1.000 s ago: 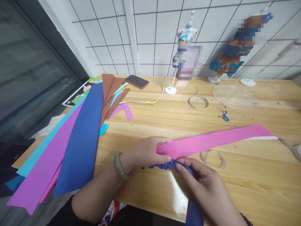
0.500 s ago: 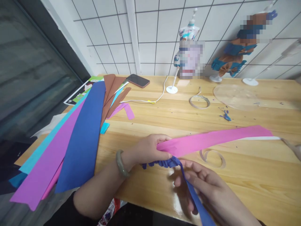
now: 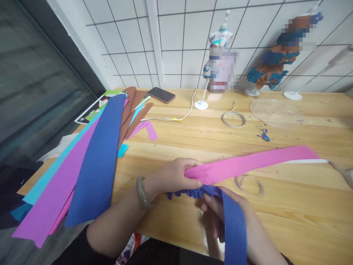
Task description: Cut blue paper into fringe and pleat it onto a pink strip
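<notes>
Over the table (image 3: 303, 213), left fingers (image 3: 195, 183) pinch the pink strip (image 3: 253, 162); right fingers (image 3: 213, 204), the blue strip (image 3: 235, 228).

A dark-gridded white wall (image 3: 172, 33) backs the pale wooden table (image 3: 306, 209), a dark panel (image 3: 33, 73) to its left.

A smooth pink strip (image 3: 252, 162) extends right; a blue strip (image 3: 235, 228), ruffled leftward, droops nearer.

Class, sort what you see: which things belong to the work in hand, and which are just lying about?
Work in hand:
pink strip
partly gathered blue strip
coloured strips at left, probably stock

Apparently lying about:
phone
white cord
blue scraps
clear sheet
</notes>
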`<state>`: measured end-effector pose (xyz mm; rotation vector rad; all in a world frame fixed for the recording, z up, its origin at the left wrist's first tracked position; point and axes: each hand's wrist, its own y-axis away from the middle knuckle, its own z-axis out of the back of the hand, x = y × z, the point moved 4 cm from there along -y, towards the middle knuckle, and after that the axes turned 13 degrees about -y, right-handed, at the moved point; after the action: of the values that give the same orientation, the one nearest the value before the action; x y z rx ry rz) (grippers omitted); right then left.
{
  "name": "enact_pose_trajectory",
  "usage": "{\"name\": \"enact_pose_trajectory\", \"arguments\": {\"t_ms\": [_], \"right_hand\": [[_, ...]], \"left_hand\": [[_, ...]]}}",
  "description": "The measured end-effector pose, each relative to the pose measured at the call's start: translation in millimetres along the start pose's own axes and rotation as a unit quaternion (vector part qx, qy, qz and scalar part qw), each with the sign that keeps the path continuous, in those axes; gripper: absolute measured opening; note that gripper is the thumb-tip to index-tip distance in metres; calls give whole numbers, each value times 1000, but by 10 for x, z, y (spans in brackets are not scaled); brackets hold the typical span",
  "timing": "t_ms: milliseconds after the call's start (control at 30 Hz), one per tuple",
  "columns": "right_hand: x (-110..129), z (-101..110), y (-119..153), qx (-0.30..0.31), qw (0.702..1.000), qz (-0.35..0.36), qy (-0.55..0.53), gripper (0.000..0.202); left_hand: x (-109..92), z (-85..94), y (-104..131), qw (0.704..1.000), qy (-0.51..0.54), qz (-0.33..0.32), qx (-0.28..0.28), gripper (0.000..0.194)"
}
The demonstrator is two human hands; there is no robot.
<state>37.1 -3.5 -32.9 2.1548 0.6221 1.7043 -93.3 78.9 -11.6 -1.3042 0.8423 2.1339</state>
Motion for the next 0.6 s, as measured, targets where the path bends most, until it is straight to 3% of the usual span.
{"name": "enact_pose_trajectory", "arguments": {"t_ms": [200, 367, 500, 600], "right_hand": [[-22, 13, -20, -47, 993, 61, 87, 32], [27, 49, -55, -21, 976, 139, 167, 28], [78, 156, -20, 14, 985, 97, 143, 24], [136, 317, 8, -20, 996, 62, 53, 29]], "left_hand": [[35, -12, 1, 1000, -6, 7, -4, 38], [22, -2, 5, 1000, -15, 1, -1, 38], [-33, 24, 15, 999, -35, -8, -5, 37], [-64, 31, 27, 998, -57, -12, -7, 36]]}}
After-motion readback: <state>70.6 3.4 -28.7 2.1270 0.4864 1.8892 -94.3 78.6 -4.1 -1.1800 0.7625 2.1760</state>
